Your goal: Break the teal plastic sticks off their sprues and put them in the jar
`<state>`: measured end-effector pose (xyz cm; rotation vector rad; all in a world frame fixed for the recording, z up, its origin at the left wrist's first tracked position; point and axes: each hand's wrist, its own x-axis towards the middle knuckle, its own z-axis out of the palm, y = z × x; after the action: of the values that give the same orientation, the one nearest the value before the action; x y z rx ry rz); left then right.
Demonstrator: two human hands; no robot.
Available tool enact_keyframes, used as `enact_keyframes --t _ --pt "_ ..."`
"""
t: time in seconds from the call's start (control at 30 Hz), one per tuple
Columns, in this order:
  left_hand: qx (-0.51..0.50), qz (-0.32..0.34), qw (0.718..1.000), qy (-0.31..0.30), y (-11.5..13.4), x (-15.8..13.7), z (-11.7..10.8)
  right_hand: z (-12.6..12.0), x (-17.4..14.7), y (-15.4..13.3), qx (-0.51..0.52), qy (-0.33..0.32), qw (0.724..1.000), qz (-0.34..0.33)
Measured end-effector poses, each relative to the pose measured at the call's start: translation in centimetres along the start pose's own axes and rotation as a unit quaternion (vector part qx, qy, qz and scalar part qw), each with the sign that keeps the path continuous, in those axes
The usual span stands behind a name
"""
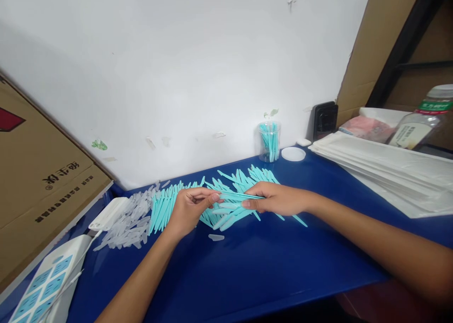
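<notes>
Several slim turquoise eyebrow razors are gathered in my right hand, fanned out with their pale covered ends to the left. My left hand pinches the left end of one razor that spans to my right hand. Under and behind both hands lies a heap of loose turquoise razors. A pile of translucent caps spreads left of the heap. One single cap lies in front of my hands. The fingers partly hide the held razors.
A clear cup of turquoise razors stands by the wall, beside a white round lid. White bags and a bottle are at the right. A power strip, white phone and cardboard box occupy the left.
</notes>
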<state>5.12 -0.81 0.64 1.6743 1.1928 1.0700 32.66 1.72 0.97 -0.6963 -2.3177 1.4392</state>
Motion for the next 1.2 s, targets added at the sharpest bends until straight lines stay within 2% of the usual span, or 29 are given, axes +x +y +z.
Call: enact_keyframes --t 0.13,0.27,0.83,1.2 --pt "0.005 -0.003 1.0 -0.023 0.2 -0.1 -0.3 -0.1 0.0 0.4 0.035 -0.012 0.999 0.011" --pt "0.003 -0.001 1.0 -0.019 0.2 -0.1 -0.3 -0.2 0.0 0.6 0.064 -0.015 0.998 0.01" --pt "-0.01 0.0 1.0 -0.002 0.0 0.5 -1.1 -0.4 0.0 0.5 0.074 -0.007 0.997 0.013" --pt "-0.018 -0.009 0.999 -0.037 -0.6 -0.1 0.0 -0.4 -0.1 0.8 0.054 -0.025 0.998 0.033"
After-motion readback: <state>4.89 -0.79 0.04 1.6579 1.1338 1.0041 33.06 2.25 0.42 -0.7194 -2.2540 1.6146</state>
